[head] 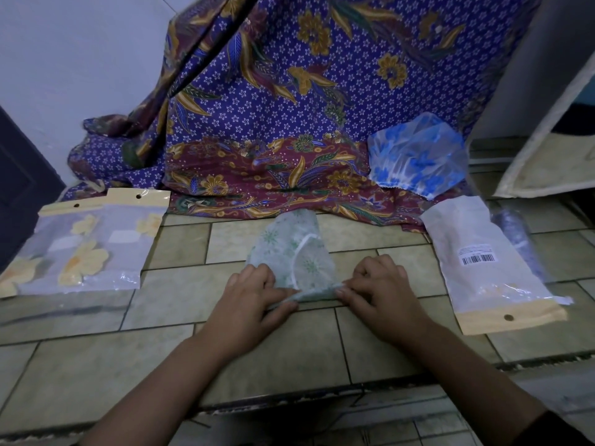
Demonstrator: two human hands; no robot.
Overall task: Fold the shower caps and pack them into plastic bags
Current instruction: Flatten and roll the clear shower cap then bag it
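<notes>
Both hands pinching the near edge of the green cap [294, 255] on the counter [180, 294]: left hand [254, 296] at one end, right hand [375, 289] at the other. Fold line crosswise between them, cap stretching away; empty bag [483, 252] nearer right.

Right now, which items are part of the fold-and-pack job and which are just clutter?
Job:
green shower cap, pinched by left hand and right hand
blue shower cap
packed bags
bag with barcode

Lying about:
batik cloth
board leaning at right
</notes>
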